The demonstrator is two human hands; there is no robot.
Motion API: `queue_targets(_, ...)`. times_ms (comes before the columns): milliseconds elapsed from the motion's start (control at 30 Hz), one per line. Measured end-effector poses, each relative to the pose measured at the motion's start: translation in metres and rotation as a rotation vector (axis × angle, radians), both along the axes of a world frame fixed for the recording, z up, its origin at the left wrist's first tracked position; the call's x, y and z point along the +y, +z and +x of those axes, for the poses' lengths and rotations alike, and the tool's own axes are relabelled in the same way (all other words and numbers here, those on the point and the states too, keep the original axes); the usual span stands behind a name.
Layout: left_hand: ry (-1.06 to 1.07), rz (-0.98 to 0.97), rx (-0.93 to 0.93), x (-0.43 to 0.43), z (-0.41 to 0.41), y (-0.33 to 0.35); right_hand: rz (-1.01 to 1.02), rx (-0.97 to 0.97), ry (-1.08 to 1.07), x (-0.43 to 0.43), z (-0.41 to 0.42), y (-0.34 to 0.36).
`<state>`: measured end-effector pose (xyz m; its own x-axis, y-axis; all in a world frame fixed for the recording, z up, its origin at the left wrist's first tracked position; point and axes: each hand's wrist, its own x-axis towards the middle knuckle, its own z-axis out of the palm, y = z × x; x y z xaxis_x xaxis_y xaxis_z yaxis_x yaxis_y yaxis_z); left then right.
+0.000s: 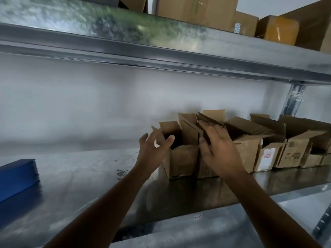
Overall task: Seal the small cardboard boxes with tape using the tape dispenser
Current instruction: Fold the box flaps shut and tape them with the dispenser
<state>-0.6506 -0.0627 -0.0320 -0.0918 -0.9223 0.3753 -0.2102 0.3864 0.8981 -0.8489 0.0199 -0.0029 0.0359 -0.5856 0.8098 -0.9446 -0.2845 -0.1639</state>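
Both arms are up in the middle of the frame. The left forearm [111,199] rises from the bottom left, the right forearm [259,203] from the bottom right, both bare. The left hand [154,151] is spread just left of centre, back to the camera, thumb apart from loosely bent fingers, gripping nothing. The right hand [219,153] is beside it, fingers straight, splayed and angled up-left.

You face a galvanised metal shelf deck [80,176], dull and faintly reflective. A white wall [89,104] stands behind it in soft light. The upper shelf beam [161,58] crosses overhead and carries large brown cartons [195,11]. A slotted upright [293,101] stands at right. A blue block [16,176], possibly stacked sheets, lies far left on the deck.
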Motion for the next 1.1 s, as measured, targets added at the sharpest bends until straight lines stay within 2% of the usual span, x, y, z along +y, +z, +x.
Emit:
queue_targets(100,0.075,-0.18,-0.131,0.008,0.026,0.009,0.047,0.082,0.052,0.0,0.033,0.014)
queue_targets(200,0.2,-0.265,-0.367,0.023,0.074,0.007,0.154,0.131,0.106,-0.009,0.071,0.013)
queue_targets(333,0.47,-0.273,-0.628,0.048,0.176,-0.002,0.255,0.147,0.292,-0.028,0.152,-0.004)
queue_targets(433,0.616,-0.192,-0.735,0.074,0.264,-0.009,0.34,0.181,0.425,-0.029,0.234,-0.018)
queue_targets(600,0.773,-0.091,-0.771,0.125,0.388,-0.018,0.442,0.202,0.617,-0.015,0.372,-0.025)
queue_targets(767,0.843,0.022,-0.747,0.15,0.503,-0.028,0.505,0.234,0.669,0.002,0.489,-0.024)
queue_targets(933,0.82,0.174,-0.73,0.147,0.593,-0.029,0.603,0.224,0.632,0.001,0.579,-0.022)
queue_targets(1100,0.725,0.228,-0.629,0.122,0.636,-0.026,0.764,0.129,0.492,-0.029,0.635,-0.044)
